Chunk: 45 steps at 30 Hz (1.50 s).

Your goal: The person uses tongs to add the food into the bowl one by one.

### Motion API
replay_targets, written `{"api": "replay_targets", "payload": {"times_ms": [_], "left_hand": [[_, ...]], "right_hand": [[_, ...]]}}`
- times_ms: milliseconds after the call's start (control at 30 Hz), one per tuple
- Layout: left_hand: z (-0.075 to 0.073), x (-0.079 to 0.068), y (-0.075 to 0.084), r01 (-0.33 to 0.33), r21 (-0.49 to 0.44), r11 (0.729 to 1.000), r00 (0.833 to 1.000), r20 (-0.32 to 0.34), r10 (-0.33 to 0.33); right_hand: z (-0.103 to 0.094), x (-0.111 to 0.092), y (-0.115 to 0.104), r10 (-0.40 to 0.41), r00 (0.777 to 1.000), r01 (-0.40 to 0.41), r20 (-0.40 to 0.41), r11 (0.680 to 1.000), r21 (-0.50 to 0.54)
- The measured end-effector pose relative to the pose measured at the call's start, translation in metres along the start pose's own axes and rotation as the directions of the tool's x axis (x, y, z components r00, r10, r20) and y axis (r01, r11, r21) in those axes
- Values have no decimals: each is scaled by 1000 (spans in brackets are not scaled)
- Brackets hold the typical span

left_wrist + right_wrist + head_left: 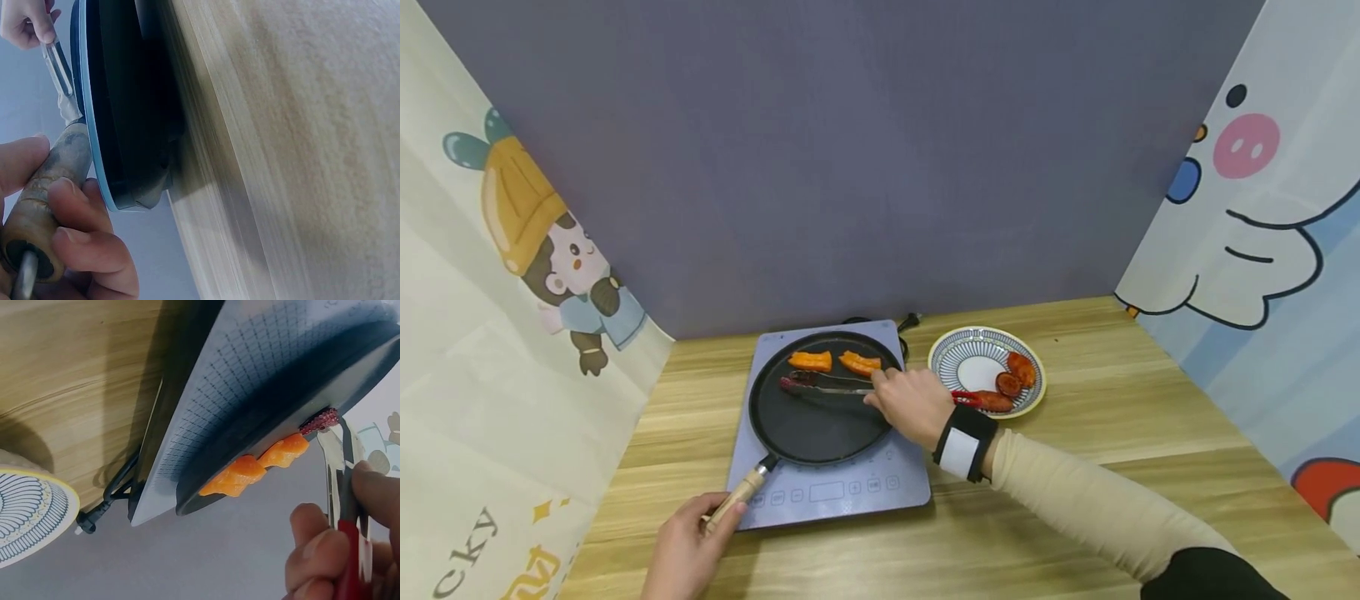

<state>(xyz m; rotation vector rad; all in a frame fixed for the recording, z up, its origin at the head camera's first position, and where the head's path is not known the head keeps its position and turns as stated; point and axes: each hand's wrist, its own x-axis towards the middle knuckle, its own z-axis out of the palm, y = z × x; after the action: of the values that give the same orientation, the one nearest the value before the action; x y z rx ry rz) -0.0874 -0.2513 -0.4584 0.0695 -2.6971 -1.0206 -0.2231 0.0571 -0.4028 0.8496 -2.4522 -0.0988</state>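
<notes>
My left hand (688,546) grips the wooden handle (53,178) of a round black frying pan (820,425). The pan sits on a flat induction cooktop (827,508). My right hand (913,404) holds metal tongs (340,469) with a red handle (353,562), reaching low over the pan from the right. At the tongs' tips is a dark red, bumpy piece of food (320,420); whether they pinch it firmly I cannot tell. Two orange, ridged food pieces (810,361) lie toward the pan's far side, one left of the other.
Right of the cooktop stands a patterned plate (951,354) with a yellow rim, bearing several reddish food pieces (1021,368). A black cable with a plug (94,515) lies behind the cooktop. A grey panel (880,167) closes off the wooden table's (1097,417) back; printed sheets flank it.
</notes>
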Motion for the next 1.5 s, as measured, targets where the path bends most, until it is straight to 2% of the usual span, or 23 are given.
{"api": "replay_targets", "payload": {"times_ms": [233,500,767,1100,1500], "left_hand": [[-3,1,1,13,15,1000,1000,24,-13],[-2,1,1,-7,13,1000,1000,17,7],[1,1,-2,-23,5,1000,1000,-13,23],[-1,1,0,-5,18,1000,1000,6,5],[-1,1,1,11,8,1000,1000,12,-11]], "right_hand": [[2,3,-2,14,1000,-14,4,1000,-5],[1,3,-4,31,999,-31,22,999,8],[-1,0,5,43,999,-44,17,998,50],[1,-5,8,51,998,-53,34,997,52],[2,-17,23,46,999,-45,-9,996,75]]}}
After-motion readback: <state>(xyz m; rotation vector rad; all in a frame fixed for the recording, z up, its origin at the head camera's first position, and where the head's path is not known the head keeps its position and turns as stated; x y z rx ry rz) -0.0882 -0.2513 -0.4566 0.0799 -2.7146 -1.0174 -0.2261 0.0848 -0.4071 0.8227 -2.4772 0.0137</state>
